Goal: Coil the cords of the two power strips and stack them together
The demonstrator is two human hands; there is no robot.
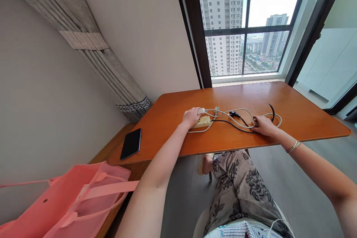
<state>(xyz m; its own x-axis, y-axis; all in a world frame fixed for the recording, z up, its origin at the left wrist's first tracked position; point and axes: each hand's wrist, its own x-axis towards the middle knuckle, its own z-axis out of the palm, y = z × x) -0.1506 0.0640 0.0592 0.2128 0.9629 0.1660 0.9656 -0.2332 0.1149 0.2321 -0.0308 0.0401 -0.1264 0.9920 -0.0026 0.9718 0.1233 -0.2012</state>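
My left hand is closed at the near-left side of the cords, its fingertips on a white plug. Just below those fingers lies a pale yellow power strip, partly covered by the hand. A black cord runs out of the strip's right end. Loops of white cord spread across to my right hand, whose fingers are closed around the gathered cords. A black plug rests between the hands, and a second white plug lies behind the strip. A black cord end sticks up past the right hand.
The orange-brown wooden table stands against the window. A dark tablet lies at its left end. Pink bags sit at the lower left, near a grey curtain. My legs are under the table's front edge.
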